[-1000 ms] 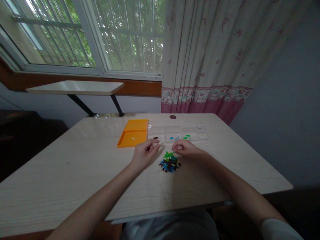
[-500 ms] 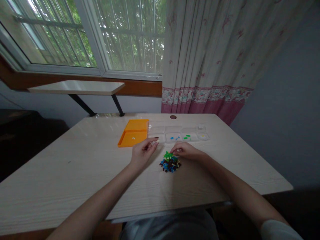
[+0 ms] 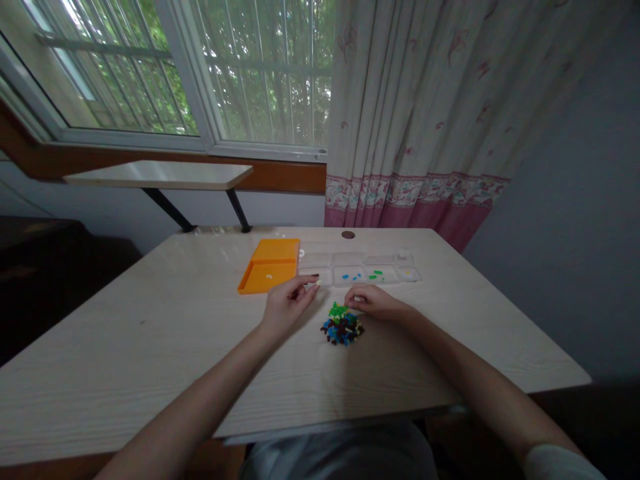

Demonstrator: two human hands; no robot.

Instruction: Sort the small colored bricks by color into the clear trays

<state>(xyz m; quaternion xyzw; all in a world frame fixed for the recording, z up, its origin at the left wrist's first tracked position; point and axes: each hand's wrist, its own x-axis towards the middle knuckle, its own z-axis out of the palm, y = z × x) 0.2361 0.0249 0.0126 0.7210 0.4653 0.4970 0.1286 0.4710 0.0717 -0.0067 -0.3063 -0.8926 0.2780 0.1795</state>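
A small heap of mixed coloured beads (image 3: 342, 326) lies on the pale wooden table (image 3: 150, 347). My left hand (image 3: 286, 305) hovers left of the heap, its fingers pinched on a tiny pale bead near the clear tray. My right hand (image 3: 374, 301) rests at the heap's far right edge, fingertips pinched together at the green beads; what they hold is too small to make out. Behind both hands sits a clear compartment tray (image 3: 360, 269) with a few brown, blue, green and yellow beads sorted by colour.
An orange lid (image 3: 269, 267) lies left of the clear tray. A round hole (image 3: 348, 235) marks the table's far edge. Behind are a narrow shelf (image 3: 160, 175), a window and a patterned curtain (image 3: 415, 120).
My right hand has dropped from beside the tray down to the heap's green beads. My left hand has shifted slightly toward the tray, still pinching its bead.
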